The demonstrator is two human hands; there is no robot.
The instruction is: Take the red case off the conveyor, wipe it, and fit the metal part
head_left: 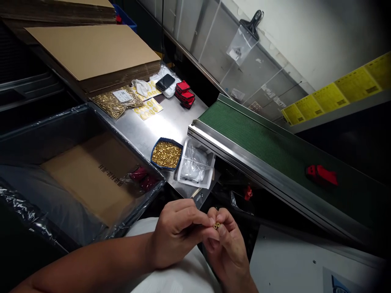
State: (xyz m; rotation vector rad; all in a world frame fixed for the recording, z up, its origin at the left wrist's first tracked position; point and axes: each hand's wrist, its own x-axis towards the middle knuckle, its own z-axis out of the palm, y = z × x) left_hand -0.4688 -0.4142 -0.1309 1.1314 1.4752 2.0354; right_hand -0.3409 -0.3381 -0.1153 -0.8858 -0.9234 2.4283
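Close to my body, my left hand [181, 232] and my right hand [229, 246] meet, fingertips touching. Between the pinched thumbs and forefingers sit small brass rings [216, 225], two round holes showing side by side. Both hands are closed on these pieces, and I cannot tell which fingers hold which one. Beyond the hands, a blue tray [153, 162] on the metal table [137, 130] is filled with small brass pieces [166, 154]. Beside it, a white bin [200, 184] holds clear plastic bags.
A green conveyor belt [244, 130] slopes to the right, carrying a red item [322, 175]. At left stands a plastic-lined box [122, 140]. Farther back lie a bag of brass pieces [111, 103], a black phone [165, 82], red cases [184, 95] and stacked cardboard [94, 53].
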